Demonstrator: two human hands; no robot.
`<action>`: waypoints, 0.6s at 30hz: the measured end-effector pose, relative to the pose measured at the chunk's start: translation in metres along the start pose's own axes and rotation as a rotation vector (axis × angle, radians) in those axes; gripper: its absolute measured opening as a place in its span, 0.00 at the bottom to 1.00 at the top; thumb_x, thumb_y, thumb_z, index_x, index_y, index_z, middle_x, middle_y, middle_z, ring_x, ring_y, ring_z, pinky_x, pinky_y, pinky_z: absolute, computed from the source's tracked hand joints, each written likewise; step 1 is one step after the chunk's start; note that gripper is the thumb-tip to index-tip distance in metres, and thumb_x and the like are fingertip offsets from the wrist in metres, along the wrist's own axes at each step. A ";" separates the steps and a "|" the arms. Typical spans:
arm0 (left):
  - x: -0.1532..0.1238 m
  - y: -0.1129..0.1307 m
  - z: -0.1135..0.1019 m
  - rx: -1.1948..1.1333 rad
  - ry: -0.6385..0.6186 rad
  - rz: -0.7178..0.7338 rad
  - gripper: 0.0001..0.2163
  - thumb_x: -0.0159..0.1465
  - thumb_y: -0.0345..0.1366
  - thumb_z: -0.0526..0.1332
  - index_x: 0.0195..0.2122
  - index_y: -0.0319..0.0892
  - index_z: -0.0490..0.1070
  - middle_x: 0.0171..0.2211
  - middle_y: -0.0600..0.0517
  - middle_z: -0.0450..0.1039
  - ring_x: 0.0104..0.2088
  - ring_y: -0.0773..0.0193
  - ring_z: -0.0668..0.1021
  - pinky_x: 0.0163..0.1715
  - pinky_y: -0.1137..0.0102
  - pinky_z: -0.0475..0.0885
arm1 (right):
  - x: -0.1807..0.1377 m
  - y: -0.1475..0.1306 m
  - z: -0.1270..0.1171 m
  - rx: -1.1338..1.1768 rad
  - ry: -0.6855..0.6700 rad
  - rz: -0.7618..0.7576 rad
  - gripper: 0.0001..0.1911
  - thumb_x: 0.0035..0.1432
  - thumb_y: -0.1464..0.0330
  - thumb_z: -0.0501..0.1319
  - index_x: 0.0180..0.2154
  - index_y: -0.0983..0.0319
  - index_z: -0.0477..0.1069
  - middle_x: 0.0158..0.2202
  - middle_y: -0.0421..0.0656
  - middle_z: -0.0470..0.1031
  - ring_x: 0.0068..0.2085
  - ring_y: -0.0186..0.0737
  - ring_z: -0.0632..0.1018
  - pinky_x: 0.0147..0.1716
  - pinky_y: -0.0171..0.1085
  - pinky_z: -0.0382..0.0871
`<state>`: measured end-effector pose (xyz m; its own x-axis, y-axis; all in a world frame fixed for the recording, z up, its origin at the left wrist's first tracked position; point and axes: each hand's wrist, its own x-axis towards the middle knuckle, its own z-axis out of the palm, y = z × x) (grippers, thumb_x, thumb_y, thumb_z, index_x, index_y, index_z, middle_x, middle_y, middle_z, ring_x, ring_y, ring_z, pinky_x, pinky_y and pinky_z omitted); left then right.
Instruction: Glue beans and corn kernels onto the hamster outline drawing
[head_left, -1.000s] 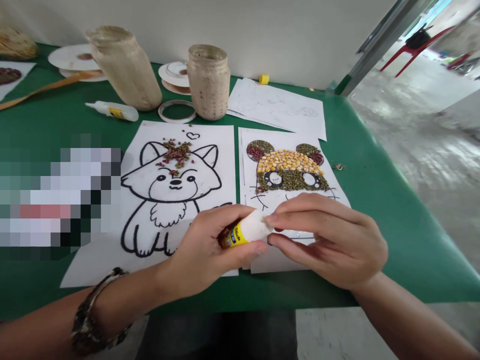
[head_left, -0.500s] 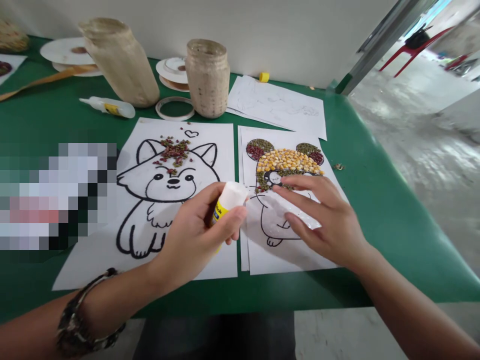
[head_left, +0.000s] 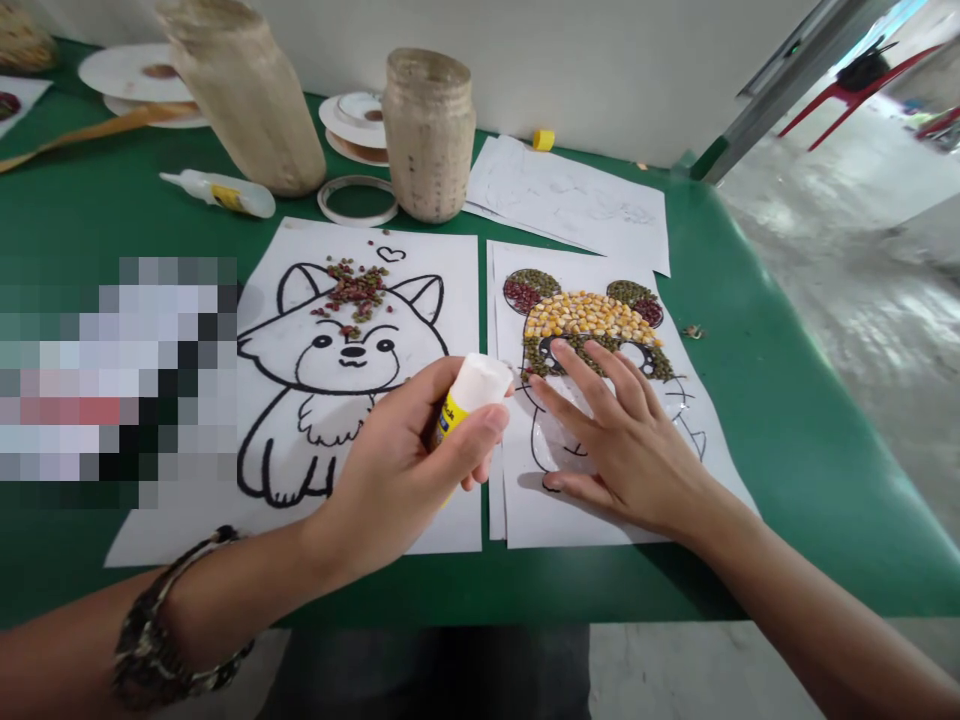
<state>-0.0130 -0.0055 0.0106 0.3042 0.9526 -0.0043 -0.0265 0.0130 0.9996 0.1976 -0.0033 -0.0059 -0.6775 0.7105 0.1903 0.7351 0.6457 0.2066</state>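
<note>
My left hand [head_left: 405, 465] is wrapped round a glue stick [head_left: 471, 395] with a yellow label and a white top, held above the gap between two drawings. With fingers spread, my right hand [head_left: 630, 445] is over the right-hand drawing [head_left: 547, 525], its fingertips at the face. That drawing's forehead is covered in yellow corn kernels [head_left: 589, 315]; green beans [head_left: 660, 360] surround the eyes, and red and green beans fill the ears. On the left lies a fox-like drawing [head_left: 435, 530] with a loose heap of red and green beans [head_left: 356, 290] on its forehead.
Behind the drawings stand a tall tan jar [head_left: 251, 110] and a shorter one [head_left: 429, 140]. A glue bottle [head_left: 221, 193], a tape roll [head_left: 357, 200], ribbon spools [head_left: 139, 75], sketched sheets [head_left: 577, 195] and a yellow cap [head_left: 543, 140] lie around them. A blurred-out object [head_left: 112, 390] is at left.
My right hand has flattened and spread, moving down over the right-hand drawing. The left hand keeps the glue stick at nearly the same place. The view has shifted slightly.
</note>
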 end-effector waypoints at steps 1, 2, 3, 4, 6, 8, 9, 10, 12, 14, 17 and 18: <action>0.000 0.000 0.000 0.007 0.004 0.004 0.07 0.61 0.39 0.54 0.32 0.41 0.63 0.18 0.59 0.63 0.17 0.76 0.66 0.16 0.82 0.64 | 0.000 0.000 0.000 -0.012 -0.001 0.001 0.37 0.55 0.46 0.43 0.55 0.66 0.60 0.60 0.53 0.54 0.60 0.56 0.54 0.55 0.54 0.51; -0.001 -0.001 0.000 0.013 0.008 0.012 0.07 0.61 0.39 0.54 0.32 0.41 0.64 0.19 0.59 0.63 0.17 0.76 0.67 0.16 0.81 0.64 | -0.001 -0.001 0.000 -0.025 -0.002 0.004 0.37 0.55 0.46 0.42 0.54 0.65 0.60 0.60 0.52 0.54 0.60 0.56 0.54 0.56 0.55 0.50; -0.001 -0.001 -0.001 0.018 0.011 0.021 0.07 0.62 0.39 0.54 0.33 0.41 0.64 0.19 0.59 0.64 0.17 0.76 0.67 0.16 0.81 0.64 | -0.001 -0.002 0.000 -0.037 -0.002 0.007 0.36 0.56 0.46 0.42 0.54 0.65 0.60 0.60 0.52 0.55 0.59 0.56 0.54 0.56 0.55 0.48; -0.001 -0.001 -0.001 0.023 0.012 0.029 0.07 0.62 0.39 0.54 0.34 0.41 0.64 0.19 0.59 0.64 0.17 0.76 0.67 0.16 0.81 0.64 | -0.001 -0.002 0.000 -0.047 -0.004 0.008 0.36 0.56 0.46 0.41 0.54 0.65 0.60 0.60 0.51 0.55 0.59 0.56 0.54 0.56 0.56 0.47; -0.001 -0.002 -0.001 0.032 0.009 0.039 0.07 0.61 0.39 0.54 0.34 0.40 0.64 0.19 0.59 0.64 0.17 0.75 0.67 0.16 0.81 0.64 | -0.002 -0.003 0.000 -0.055 -0.008 0.004 0.36 0.57 0.47 0.41 0.54 0.65 0.60 0.60 0.51 0.56 0.59 0.55 0.55 0.56 0.57 0.45; 0.000 -0.001 -0.001 0.038 0.007 0.040 0.07 0.61 0.39 0.54 0.34 0.40 0.64 0.19 0.59 0.64 0.17 0.75 0.66 0.16 0.81 0.64 | -0.002 -0.004 0.000 -0.049 -0.015 0.001 0.35 0.57 0.47 0.41 0.54 0.65 0.61 0.60 0.51 0.56 0.59 0.55 0.55 0.56 0.57 0.45; 0.000 -0.001 -0.001 0.039 0.008 0.037 0.07 0.61 0.39 0.54 0.34 0.40 0.64 0.19 0.59 0.64 0.17 0.75 0.66 0.15 0.81 0.64 | -0.003 -0.004 0.000 -0.042 -0.020 0.003 0.35 0.57 0.47 0.41 0.54 0.65 0.61 0.60 0.51 0.56 0.59 0.55 0.55 0.56 0.57 0.45; 0.001 -0.001 -0.001 0.037 0.010 0.033 0.07 0.61 0.39 0.54 0.34 0.40 0.64 0.19 0.59 0.64 0.17 0.75 0.66 0.15 0.80 0.64 | -0.003 -0.004 0.000 -0.033 -0.026 0.007 0.35 0.57 0.47 0.41 0.54 0.65 0.61 0.60 0.51 0.56 0.59 0.55 0.55 0.56 0.57 0.44; 0.001 -0.001 -0.001 0.035 0.008 0.025 0.07 0.61 0.38 0.54 0.34 0.40 0.64 0.18 0.59 0.63 0.17 0.74 0.67 0.15 0.80 0.64 | -0.003 -0.004 -0.001 -0.012 -0.038 0.015 0.35 0.56 0.47 0.42 0.54 0.64 0.60 0.60 0.51 0.56 0.59 0.55 0.56 0.56 0.57 0.44; 0.001 -0.001 0.000 0.032 0.006 0.017 0.06 0.61 0.38 0.54 0.34 0.41 0.64 0.18 0.59 0.63 0.17 0.74 0.67 0.15 0.80 0.64 | -0.004 -0.003 -0.001 0.008 -0.049 0.020 0.35 0.56 0.47 0.43 0.55 0.63 0.60 0.61 0.50 0.55 0.59 0.54 0.56 0.56 0.58 0.44; 0.000 -0.001 0.000 0.029 0.004 0.011 0.06 0.61 0.38 0.54 0.34 0.41 0.64 0.18 0.59 0.63 0.17 0.74 0.67 0.15 0.80 0.64 | -0.004 -0.003 -0.001 0.031 -0.056 0.020 0.34 0.56 0.47 0.43 0.55 0.63 0.59 0.61 0.50 0.55 0.59 0.54 0.55 0.57 0.58 0.43; 0.000 0.000 0.000 0.028 0.004 0.012 0.07 0.61 0.38 0.54 0.34 0.41 0.64 0.18 0.59 0.63 0.17 0.74 0.67 0.15 0.79 0.64 | -0.004 -0.003 -0.001 0.034 -0.057 0.020 0.34 0.56 0.47 0.43 0.55 0.63 0.59 0.61 0.50 0.55 0.59 0.54 0.55 0.57 0.58 0.43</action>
<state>-0.0134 -0.0055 0.0103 0.3006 0.9537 0.0077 -0.0032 -0.0071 1.0000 0.1980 -0.0083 -0.0060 -0.6613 0.7373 0.1385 0.7493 0.6401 0.1701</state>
